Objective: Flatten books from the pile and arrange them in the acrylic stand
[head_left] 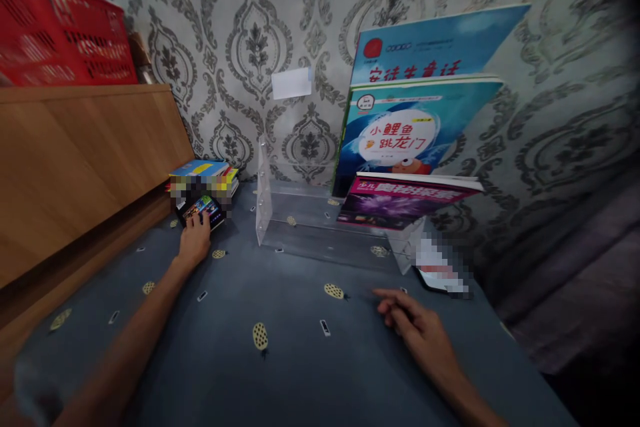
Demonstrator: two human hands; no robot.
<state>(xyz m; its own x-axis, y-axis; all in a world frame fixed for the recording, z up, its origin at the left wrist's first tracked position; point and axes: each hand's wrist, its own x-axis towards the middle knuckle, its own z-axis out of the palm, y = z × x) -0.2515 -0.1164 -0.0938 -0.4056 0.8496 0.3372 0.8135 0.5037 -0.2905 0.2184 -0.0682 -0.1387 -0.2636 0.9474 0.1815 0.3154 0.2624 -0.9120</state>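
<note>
At the far left of the table, my left hand (195,238) rests on a dark-covered book (213,208) with colourful pictures, its fingers spread over the cover. That book lies in front of a small stack of books (205,170). My right hand (411,321) hovers low over the front right of the cloth, index finger stretched out, the others loosely bent, holding nothing. Between and beyond the hands stands a clear bookrack (262,203). On its right side a magenta magazine (400,203), a blue-green book (385,140) and a taller blue book (425,43) stand in separate rows, tilted back.
A dark blue-grey tablecloth (225,367) with pineapple prints covers the table. To the left rises a wooden cabinet (75,167) with a red plastic basket (65,33) on top. Right of the rack lies a blurred-out phone-like object (440,267). Patterned wallpaper (260,33) is behind.
</note>
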